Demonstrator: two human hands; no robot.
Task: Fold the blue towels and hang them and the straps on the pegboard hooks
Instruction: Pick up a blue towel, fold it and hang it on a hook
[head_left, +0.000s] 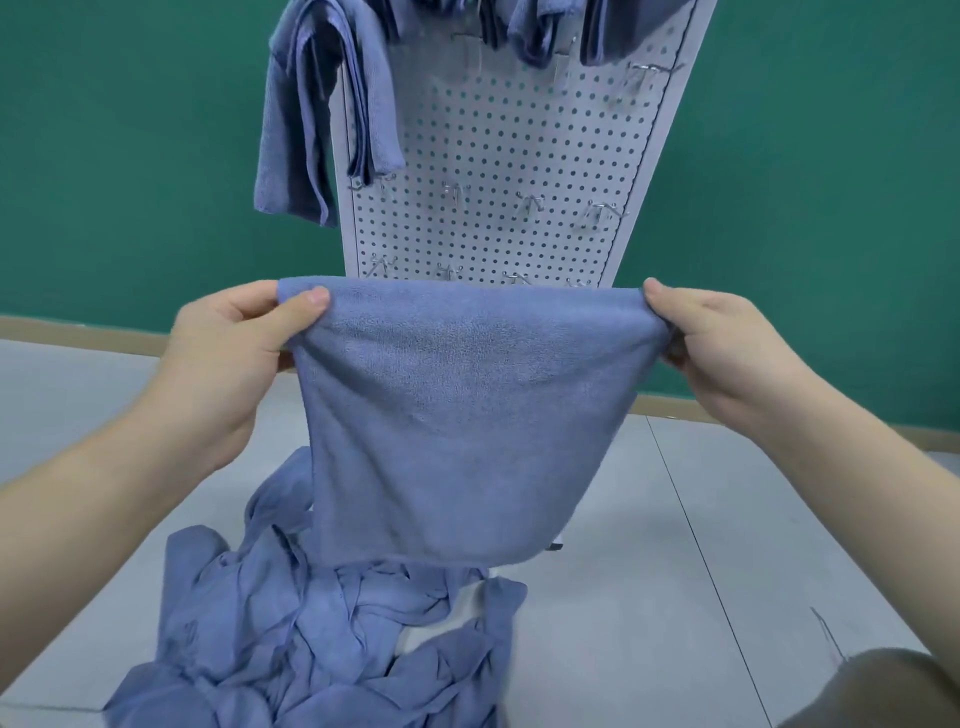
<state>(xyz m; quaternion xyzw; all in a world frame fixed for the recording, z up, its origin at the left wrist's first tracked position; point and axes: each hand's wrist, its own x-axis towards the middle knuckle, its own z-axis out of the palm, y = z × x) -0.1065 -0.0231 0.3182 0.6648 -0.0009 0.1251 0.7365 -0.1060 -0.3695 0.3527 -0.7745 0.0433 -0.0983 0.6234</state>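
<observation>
While the white pegboard (498, 156) stands upright against the green wall (130, 156), the head camera shows a blue towel (457, 415) held up in the air just in front of the board's lower edge. The left hand (228, 358) pinches the towel's upper left corner, thumb on the near face and fingers curled behind the cloth. The right hand (727, 348) grips the upper right corner in the same way, the cloth bunched slightly under its thumb. Between the two hands the top edge runs nearly level and looks doubled over, and the rest of the towel hangs flat and straight down.

Below the pegboard's foot, a heap of loose blue towels (322, 634) lies crumpled on the grey floor (649, 545), its top partly hidden behind the held towel. High on the pegboard's left edge, folded blue towels (322, 114) hang draped, and more blue cloth hangs along the top of the board, cut off by the frame. Rows of bare metal hooks (530, 202) jut from the middle and lower part of the pegboard.
</observation>
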